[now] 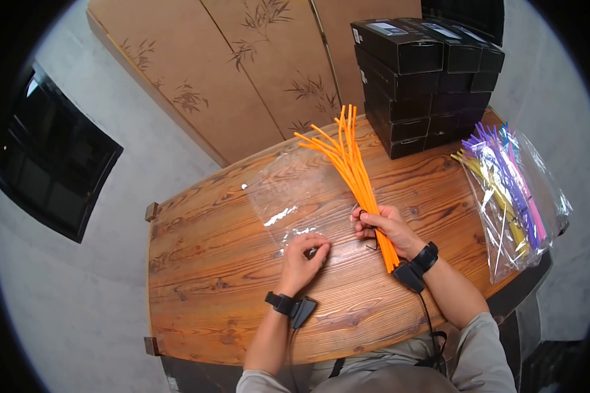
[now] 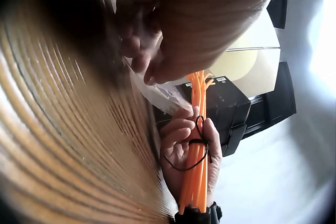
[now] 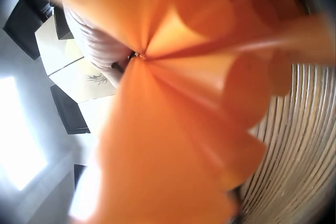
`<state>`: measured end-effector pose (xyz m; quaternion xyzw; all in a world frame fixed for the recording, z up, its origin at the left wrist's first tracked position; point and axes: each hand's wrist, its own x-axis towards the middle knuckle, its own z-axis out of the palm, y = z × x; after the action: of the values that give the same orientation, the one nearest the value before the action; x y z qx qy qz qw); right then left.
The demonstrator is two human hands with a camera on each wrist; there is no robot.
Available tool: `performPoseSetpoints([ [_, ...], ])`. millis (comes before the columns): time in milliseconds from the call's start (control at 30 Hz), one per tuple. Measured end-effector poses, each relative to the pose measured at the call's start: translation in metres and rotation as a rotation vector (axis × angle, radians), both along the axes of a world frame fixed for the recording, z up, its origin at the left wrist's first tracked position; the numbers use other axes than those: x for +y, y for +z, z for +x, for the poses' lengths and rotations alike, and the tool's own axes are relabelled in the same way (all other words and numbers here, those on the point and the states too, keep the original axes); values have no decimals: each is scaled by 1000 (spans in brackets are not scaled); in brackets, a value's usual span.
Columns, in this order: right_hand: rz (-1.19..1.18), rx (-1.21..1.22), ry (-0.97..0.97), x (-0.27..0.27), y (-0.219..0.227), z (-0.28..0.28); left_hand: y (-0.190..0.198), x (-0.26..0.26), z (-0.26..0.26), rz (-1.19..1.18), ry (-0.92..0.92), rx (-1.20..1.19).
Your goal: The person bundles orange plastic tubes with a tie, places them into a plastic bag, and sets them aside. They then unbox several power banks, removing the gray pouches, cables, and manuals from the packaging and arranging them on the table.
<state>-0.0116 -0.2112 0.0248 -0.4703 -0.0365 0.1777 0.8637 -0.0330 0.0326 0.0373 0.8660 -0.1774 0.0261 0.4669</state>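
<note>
My right hand [image 1: 388, 226] grips a bundle of long, thin orange sticks [image 1: 355, 171], which slants up and away over the table. Round the bundle runs a thin black tie [image 2: 198, 141] with a loop and a loose end, at the right fingers. A clear plastic bag [image 1: 280, 216] lies flat on the wood to the left of the bundle. At its near edge, my left hand [image 1: 303, 261] pinches the clear plastic [image 2: 157, 94] between thumb and fingers. Up close in the right wrist view, the stick ends [image 3: 247, 95] hide most of the right hand.
Black boxes [image 1: 406, 85] stand stacked at the back right of the wooden table [image 1: 210, 281]. On the right lies a clear bag [image 1: 505, 196] of purple, pink, yellow and blue sticks. A brown folding screen [image 1: 255, 72] rises behind the table.
</note>
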Motion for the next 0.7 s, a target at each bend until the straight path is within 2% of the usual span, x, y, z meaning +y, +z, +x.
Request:
performPoseSetpoints([
  [67, -3, -3, -5, 0, 2, 0, -1, 2, 1, -20, 16, -2],
  [167, -10, -5, -18, -1, 7, -3, -5, 0, -2, -225, 143, 162],
  [367, -23, 1, -17, -1, 10, -4, -3, 8, 3, -479, 113, 360],
  [467, -27, -9, -28, -1, 9, -5, -3, 9, 2, -561, 82, 362],
  [567, -35, -33, -47, -1, 4, -3, -4, 9, 3, -512, 97, 370],
  [667, -37, -39, -55, -1, 3, -3, -6, 3, 3, -627, 177, 409],
  [700, -36, -42, -55, -1, 3, -3, -7, 4, 3, -536, 158, 332],
])
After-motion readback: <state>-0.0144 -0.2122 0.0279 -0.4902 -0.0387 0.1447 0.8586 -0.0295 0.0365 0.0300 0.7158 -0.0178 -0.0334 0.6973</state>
